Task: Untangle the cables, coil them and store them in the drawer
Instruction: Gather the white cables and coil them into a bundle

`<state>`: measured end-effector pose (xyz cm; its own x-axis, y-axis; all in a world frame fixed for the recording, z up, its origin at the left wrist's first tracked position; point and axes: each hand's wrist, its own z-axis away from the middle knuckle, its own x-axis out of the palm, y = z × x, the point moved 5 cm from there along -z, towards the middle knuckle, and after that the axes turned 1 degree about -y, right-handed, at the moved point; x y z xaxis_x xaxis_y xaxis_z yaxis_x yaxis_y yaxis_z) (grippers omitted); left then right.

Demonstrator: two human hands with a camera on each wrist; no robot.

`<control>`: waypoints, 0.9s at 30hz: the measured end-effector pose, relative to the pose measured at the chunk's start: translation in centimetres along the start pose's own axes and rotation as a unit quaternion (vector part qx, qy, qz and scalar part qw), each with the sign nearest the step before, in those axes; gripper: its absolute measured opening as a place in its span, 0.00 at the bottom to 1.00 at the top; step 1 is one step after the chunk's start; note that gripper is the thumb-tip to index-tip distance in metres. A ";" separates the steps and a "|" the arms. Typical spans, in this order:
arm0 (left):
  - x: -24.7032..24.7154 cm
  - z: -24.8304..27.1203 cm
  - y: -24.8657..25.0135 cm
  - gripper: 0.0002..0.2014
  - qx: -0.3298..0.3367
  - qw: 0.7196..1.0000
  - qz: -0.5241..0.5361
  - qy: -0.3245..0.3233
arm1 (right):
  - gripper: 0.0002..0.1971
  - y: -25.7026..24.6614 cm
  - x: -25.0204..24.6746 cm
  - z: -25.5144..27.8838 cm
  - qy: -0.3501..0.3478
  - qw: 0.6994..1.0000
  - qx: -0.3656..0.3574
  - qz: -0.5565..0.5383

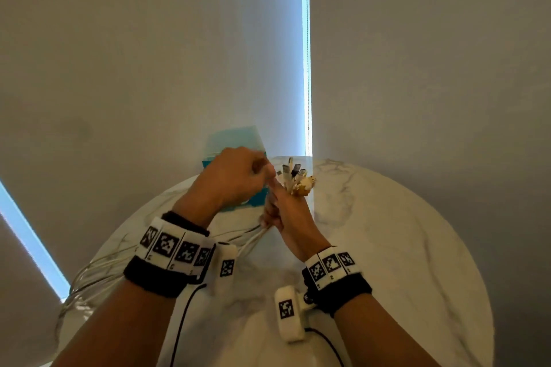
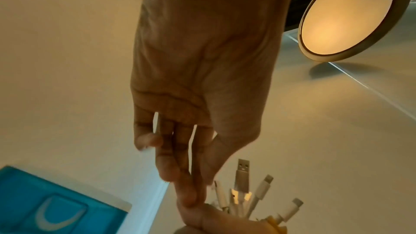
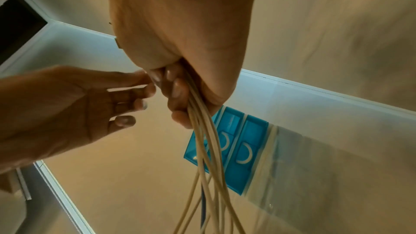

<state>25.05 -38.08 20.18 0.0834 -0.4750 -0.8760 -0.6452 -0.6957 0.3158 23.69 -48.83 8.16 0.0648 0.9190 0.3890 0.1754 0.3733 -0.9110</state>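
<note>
Your right hand (image 1: 287, 214) is clenching the cables (image 3: 202, 149) below their plugs (image 2: 252, 193); your left hand (image 1: 235, 179), fingers loose, is reaching in. Be pinching one plug only, drawing it out slowly.

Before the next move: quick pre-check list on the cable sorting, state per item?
1. Right hand grips the cable bundle: ok.
2. Plug ends fan out above the fist, reachable: ok.
3. Left hand has one plug singled out: not ok, fingers sit at the bundle, holding nothing.
4. Cables untangled: not ok, strands cross below the fist.
5. Cables coiled: not ok, slack trails off the table.
6. Blue drawer unit open: not ok.
</note>
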 end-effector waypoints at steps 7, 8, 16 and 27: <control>1.0 -0.2 0.9 0.09 0.040 0.999 0.001 -0.024 | 0.19 0.8 -1.1 0.3 0.063 0.997 0.024 0.039; 1.1 -0.3 0.9 0.09 0.036 0.999 0.008 -0.020 | 0.19 0.9 -1.1 0.2 0.063 0.997 0.026 0.047; 1.9 0.2 1.6 0.11 0.009 0.985 0.147 -0.094 | 0.16 0.4 -1.3 0.3 0.061 0.990 0.009 0.124; 1.0 -1.1 4.1 0.07 0.014 0.989 0.063 -0.130 | 0.17 0.6 -1.9 -0.7 0.105 0.975 0.009 0.195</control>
<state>23.26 -42.00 21.00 -0.1952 -0.3999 -0.8955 -0.6585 -0.6233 0.4218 24.37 -50.43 6.96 0.3237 0.9457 0.0296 0.0805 0.0036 -0.9967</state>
